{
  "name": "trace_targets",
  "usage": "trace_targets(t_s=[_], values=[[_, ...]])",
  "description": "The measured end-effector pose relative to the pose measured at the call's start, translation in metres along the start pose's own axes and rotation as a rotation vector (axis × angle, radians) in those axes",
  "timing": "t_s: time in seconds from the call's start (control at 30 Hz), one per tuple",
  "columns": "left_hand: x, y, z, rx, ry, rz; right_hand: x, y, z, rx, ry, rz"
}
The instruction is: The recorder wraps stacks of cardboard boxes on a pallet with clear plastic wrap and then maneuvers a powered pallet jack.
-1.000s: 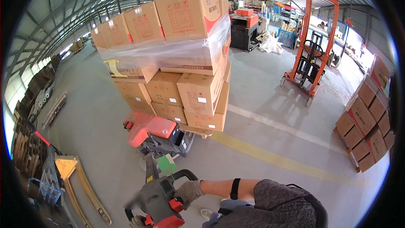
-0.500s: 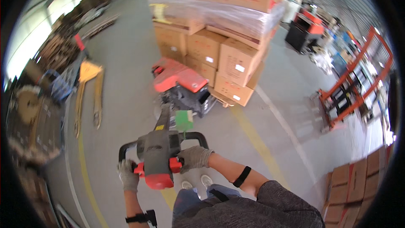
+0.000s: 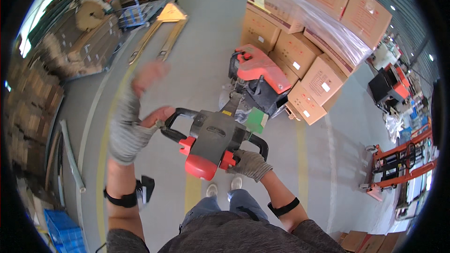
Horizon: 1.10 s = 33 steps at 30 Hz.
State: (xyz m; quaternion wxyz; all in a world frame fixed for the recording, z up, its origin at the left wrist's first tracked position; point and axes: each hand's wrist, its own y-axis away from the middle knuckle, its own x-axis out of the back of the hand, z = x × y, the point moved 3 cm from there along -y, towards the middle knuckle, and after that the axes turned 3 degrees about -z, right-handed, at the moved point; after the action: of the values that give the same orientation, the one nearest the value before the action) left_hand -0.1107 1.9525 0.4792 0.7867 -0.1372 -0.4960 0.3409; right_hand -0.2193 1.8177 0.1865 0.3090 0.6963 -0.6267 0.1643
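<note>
In front of me is the black and red control handle (image 3: 213, 136) of an electric pallet truck (image 3: 262, 72), with a green tag (image 3: 256, 120) hanging by it. My right hand (image 3: 253, 165), in a grey glove, is closed round the handle's right grip by a red switch. My left hand (image 3: 127, 131) is raised at the left loop, its fingers spread and blurred. Its bare-tipped thumb lies at the loop's outer edge; whether it touches is hard to tell. Behind the truck's red cover rise stacked cartons (image 3: 289, 55), with clear film wrapped round an upper layer.
A yellow hand pallet truck (image 3: 171, 14) stands ahead on the left. Stacked cardboard (image 3: 35, 107), a grey pole (image 3: 71, 157) and a blue crate (image 3: 63, 228) line the left side. On the right are an orange-framed lifter (image 3: 398, 168) and a black and red machine (image 3: 391, 86).
My left hand has let go of the left grip and opened, rising beside it. My right hand keeps its hold. The surroundings have swung rightward in the picture.
</note>
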Motion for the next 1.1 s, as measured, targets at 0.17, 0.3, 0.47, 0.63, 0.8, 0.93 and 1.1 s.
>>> trace_targets(t_s=[0.17,0.3,0.47,0.63,0.8,0.93,1.1], values=[[0.083,-0.007,0.139,-0.599,-0.312,0.039,-0.017,0.015,-0.042,0.034,0.069,-0.031],[0.078,0.038,0.133,-0.469,-0.394,0.119,-0.026,0.019,-0.031,0.046,0.017,0.114],[0.085,0.092,0.155,-0.276,-0.519,0.21,-0.03,0.033,-0.034,0.073,-0.034,0.13],[0.111,0.154,0.194,-0.21,-0.733,0.375,-0.048,0.051,-0.029,0.062,0.027,0.093],[0.11,0.233,0.245,-0.107,-0.875,0.534,-0.083,0.071,0.006,0.106,0.004,0.119],[0.11,0.272,0.264,-0.065,-0.904,0.61,-0.086,0.088,-0.004,0.067,0.074,0.231],[0.038,0.258,0.231,0.141,-0.379,0.401,-0.1,0.127,0.015,0.185,0.039,0.263]])
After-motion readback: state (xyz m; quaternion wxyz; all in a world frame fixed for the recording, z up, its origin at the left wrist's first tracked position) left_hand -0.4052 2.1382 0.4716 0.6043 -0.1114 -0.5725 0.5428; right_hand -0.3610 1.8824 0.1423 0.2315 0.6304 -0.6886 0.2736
